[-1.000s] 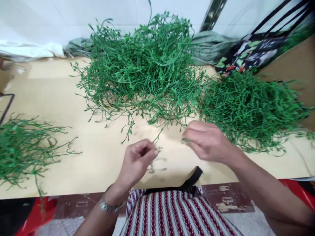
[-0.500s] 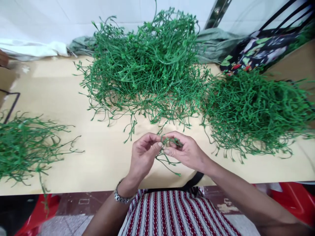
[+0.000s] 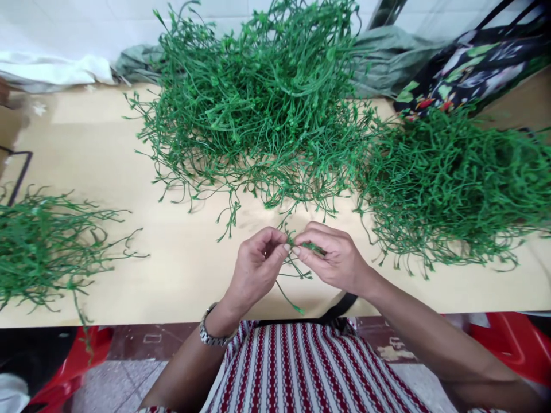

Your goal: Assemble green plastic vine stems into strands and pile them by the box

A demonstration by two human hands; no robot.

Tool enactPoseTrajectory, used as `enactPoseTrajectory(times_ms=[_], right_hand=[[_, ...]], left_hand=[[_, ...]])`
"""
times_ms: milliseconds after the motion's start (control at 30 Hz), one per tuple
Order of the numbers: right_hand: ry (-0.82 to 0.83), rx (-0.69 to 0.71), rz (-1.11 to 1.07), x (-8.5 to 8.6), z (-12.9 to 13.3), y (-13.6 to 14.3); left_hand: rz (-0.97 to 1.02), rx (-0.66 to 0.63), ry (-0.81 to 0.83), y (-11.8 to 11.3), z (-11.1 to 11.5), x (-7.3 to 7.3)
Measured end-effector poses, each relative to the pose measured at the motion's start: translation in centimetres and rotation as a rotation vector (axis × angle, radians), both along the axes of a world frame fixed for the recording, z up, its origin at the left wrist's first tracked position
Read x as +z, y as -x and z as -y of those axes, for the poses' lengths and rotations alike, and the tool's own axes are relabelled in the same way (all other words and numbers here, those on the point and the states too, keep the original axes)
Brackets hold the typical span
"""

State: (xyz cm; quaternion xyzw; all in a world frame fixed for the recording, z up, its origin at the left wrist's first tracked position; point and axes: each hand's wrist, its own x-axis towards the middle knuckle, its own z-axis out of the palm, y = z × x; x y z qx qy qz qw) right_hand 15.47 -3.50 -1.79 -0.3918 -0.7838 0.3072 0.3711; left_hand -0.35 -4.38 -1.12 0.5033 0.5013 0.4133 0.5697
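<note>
Thin green plastic-looking stems [image 3: 289, 291] with small forked tips hang between my hands, over the table's front part. My left hand [image 3: 258, 265] pinches them between thumb and forefinger. From the right, my right hand [image 3: 333, 255] pinches the same stems, its fingertips close to those of the left. Part of the stems is hidden behind the fingers. Just beyond my hands lies a large tangled heap of similar green stems [image 3: 258, 109].
Another heap of green stems [image 3: 456, 183] lies on the right, and a smaller pile [image 3: 38, 246] on the left. Grey-green cloth [image 3: 379, 63] and a floral dark cloth [image 3: 469, 69] lie along the back. Red stools [image 3: 512, 344] stand below the table [image 3: 181, 287].
My hands have shifted slightly right, the right one turning a little, with the stems still pinched. The hanging stem swings left. The camera view has tilted slightly down.
</note>
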Motion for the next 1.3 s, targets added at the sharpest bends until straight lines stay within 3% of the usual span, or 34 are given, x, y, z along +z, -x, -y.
enactPoseTrajectory(times_ms=[167, 400, 600, 733, 900, 1033, 1300], right_hand=[[-0.049, 0.002, 0.020, -0.5, -0.1, -0.2], [0.003, 0.079, -0.117, -1.2, -0.5, -0.3], [0.189, 0.160, -0.148, -1.5, -0.5, -0.3], [0.202, 0.175, -0.139, -1.7, -0.6, -0.4], [0.039, 0.117, -0.088, -1.5, -0.5, -0.2], [-0.132, 0.086, 0.097, -1.1, -0.2, -0.3], [-0.316, 0.339, 0.412, 0.9, -0.5, -1.2]], left_hand=[[0.043, -0.005, -0.004, 0.1, 0.0, -0.3], [0.111, -0.027, -0.005, 0.3, 0.0, -0.3], [0.093, -0.022, -0.088, 0.2, 0.4, -0.7], [-0.017, 0.026, -0.200, 0.2, 0.7, -0.6], [-0.038, 0.019, -0.185, 0.2, 0.9, -0.4], [-0.105, -0.023, -0.125, 0.4, 0.9, -0.4], [-0.364, -0.313, -0.258, 1.3, 0.9, 0.2]])
